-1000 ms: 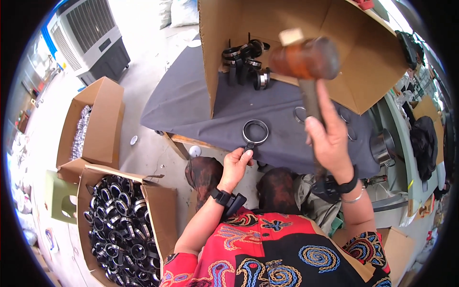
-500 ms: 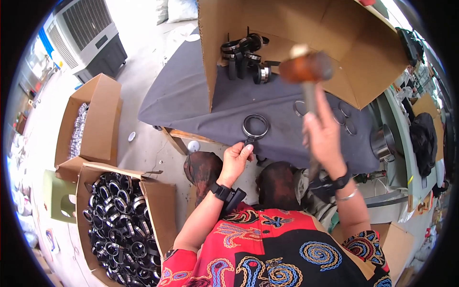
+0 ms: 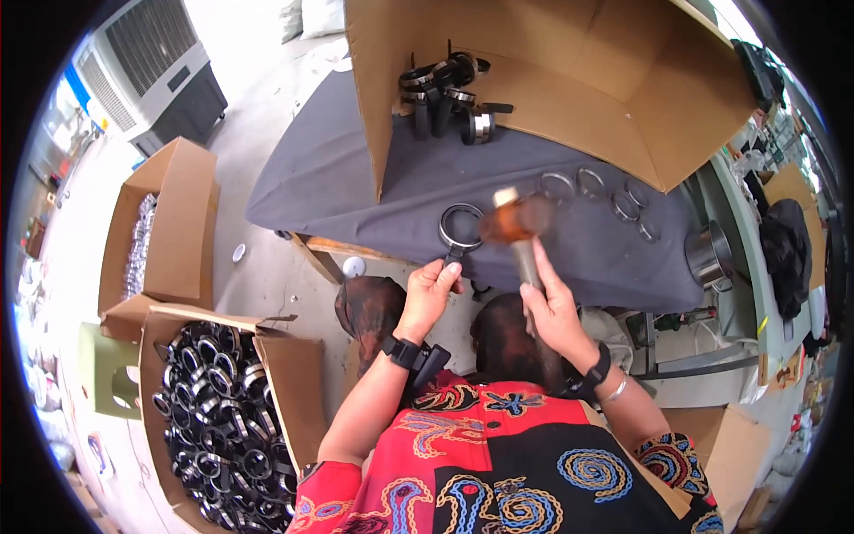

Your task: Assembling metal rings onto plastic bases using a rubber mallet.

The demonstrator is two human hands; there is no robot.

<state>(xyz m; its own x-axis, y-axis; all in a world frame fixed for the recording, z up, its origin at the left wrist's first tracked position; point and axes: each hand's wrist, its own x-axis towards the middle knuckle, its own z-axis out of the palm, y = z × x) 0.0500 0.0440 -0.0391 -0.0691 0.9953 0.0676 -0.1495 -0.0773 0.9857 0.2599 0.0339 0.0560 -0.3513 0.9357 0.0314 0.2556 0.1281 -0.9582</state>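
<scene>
We see our left hand (image 3: 429, 298) pinching the short handle of a black ring (image 3: 444, 233), positioned over the grey cloth (image 3: 325, 191) near its front edge. Our right hand (image 3: 562, 322) wraps a hammer (image 3: 518, 221), head (blurred; contact unclear to us) just right of it. Beyond: thin loose rings (image 3: 558, 174); farthest, black banded pieces (image 3: 479, 125) at an open carton's (image 3: 685, 98) mouth.

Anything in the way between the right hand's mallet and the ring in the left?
Nothing visible. The mallet in the right hand is blurred, at the right edge of the black ring; contact can't be told. The left hand grips it from the near side. The loose rings lie farther right, outside that gap.
</scene>
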